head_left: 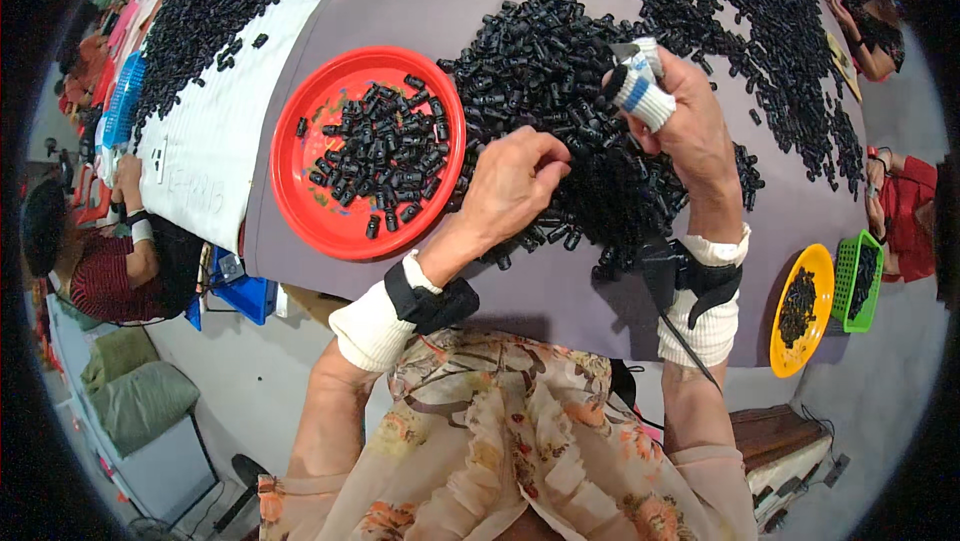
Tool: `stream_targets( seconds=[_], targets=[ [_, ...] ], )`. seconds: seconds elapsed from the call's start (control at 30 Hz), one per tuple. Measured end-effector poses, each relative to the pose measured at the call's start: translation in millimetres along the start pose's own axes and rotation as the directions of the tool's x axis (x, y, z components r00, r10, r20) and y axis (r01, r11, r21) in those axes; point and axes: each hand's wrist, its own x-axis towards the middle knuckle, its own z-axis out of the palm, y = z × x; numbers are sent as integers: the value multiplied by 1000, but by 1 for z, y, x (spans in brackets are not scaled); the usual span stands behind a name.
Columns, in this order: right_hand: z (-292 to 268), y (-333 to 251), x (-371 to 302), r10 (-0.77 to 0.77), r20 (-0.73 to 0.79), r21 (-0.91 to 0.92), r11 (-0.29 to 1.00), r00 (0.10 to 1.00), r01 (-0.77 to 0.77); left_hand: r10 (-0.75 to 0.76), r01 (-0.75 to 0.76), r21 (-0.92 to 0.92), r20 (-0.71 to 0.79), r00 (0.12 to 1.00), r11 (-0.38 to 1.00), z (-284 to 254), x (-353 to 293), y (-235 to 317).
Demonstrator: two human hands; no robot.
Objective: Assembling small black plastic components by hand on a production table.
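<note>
A heap of small black cylindrical plastic pieces (pixel 540 51) lies on the grey-covered table in front of me. My left hand (pixel 510 186) is at the near left side of the heap, its fingers curled and thumb against them; whatever is in the pinch is hidden. Over the right part of the heap is my right hand (pixel 685 116), closed, with white and blue wrapping (pixel 645 91) on its fingers. A dark bit and a thin grey tip show at those fingertips, too small to name. Left of my left hand, a red round tray (pixel 285 196) holds many similar pieces.
At the right edge stand a yellow plate (pixel 790 356) and a green basket (pixel 862 316), both with black pieces. More pieces (pixel 800 81) spread across the far right. A white-covered table (pixel 215 146) adjoins on the left. Other people sit at both sides.
</note>
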Motion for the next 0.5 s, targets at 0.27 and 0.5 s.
stream_targets(
  seconds=[0.27,0.5],
  targets=[
    [-17,18,-11,77,-69,49,996,995,-73,52,-41,374,-19,998,927,14,2,3],
    [-17,18,-14,83,-65,53,995,994,-80,154,-143,418,9,988,897,25,5,5]
  ],
)
